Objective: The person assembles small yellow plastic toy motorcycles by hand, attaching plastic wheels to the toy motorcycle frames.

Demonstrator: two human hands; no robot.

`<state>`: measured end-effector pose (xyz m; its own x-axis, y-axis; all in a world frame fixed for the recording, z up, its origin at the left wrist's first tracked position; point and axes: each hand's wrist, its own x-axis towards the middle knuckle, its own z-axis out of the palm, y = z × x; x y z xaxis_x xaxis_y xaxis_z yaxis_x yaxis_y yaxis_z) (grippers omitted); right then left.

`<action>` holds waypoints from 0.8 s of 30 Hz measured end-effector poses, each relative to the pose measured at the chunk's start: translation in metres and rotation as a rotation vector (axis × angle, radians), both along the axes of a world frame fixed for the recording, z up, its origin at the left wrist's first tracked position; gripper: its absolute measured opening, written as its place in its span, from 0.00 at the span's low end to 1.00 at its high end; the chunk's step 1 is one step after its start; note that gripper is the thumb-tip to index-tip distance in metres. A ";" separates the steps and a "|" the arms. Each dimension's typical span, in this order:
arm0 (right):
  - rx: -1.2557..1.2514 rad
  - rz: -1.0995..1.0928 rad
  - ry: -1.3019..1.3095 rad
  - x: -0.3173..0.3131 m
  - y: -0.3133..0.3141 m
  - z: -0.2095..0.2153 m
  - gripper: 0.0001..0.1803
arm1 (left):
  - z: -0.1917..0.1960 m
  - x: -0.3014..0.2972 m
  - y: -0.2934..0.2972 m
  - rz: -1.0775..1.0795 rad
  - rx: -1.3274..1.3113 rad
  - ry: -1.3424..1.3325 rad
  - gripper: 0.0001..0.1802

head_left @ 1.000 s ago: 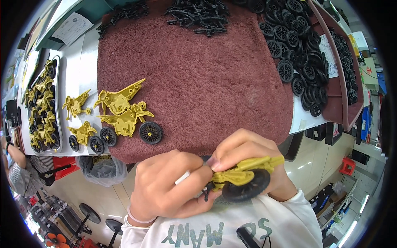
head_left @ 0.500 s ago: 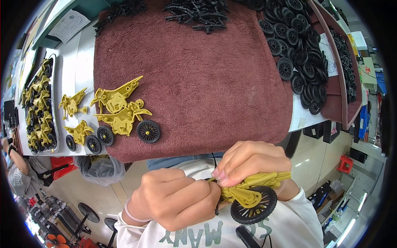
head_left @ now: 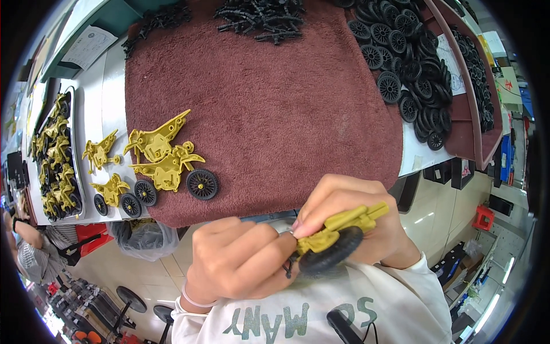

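Observation:
Over my lap, in front of the towel's near edge, I hold a yellow plastic toy motorcycle (head_left: 322, 241) with a black spoked wheel (head_left: 333, 253). My right hand (head_left: 350, 200) is closed round the yellow body, thumb and fingertips pressing near its left end. At that same end my left hand (head_left: 240, 258) is closed, its fingers curled against the toy. A small black part (head_left: 290, 266) pokes out below the left fingertips. What exactly the left fingers pinch is hidden.
A maroon towel (head_left: 258, 114) covers the table, bearing yellow motorcycle halves (head_left: 166, 171), thin black parts (head_left: 260, 22) and heaped black wheels (head_left: 389, 86). Toy motorcycles fill a tray (head_left: 81, 198) at left. A maroon bin (head_left: 484, 146) stands right. A plastic bag (head_left: 146, 243) hangs below; a person (head_left: 34, 246) is beyond.
Both hands have shifted up and slightly left. The toy motorcycle has tilted, so its wheel now shows more edge-on. The view has shifted a little.

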<state>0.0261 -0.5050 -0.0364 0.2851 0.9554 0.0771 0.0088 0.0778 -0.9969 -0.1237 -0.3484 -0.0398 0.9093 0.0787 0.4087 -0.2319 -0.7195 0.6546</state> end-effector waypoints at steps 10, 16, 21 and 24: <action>-0.094 -0.098 0.036 -0.005 -0.005 -0.005 0.29 | -0.005 -0.017 0.004 0.082 -0.338 0.159 0.26; -0.081 -0.118 -0.188 -0.008 0.004 -0.002 0.31 | -0.010 -0.011 -0.008 0.145 -0.766 0.165 0.26; -0.080 -0.080 -0.204 -0.008 0.002 0.003 0.28 | -0.015 -0.014 -0.020 0.224 -0.765 0.139 0.17; -0.070 -0.153 -0.217 -0.012 0.003 0.001 0.28 | -0.025 -0.017 -0.023 0.332 -0.762 0.034 0.15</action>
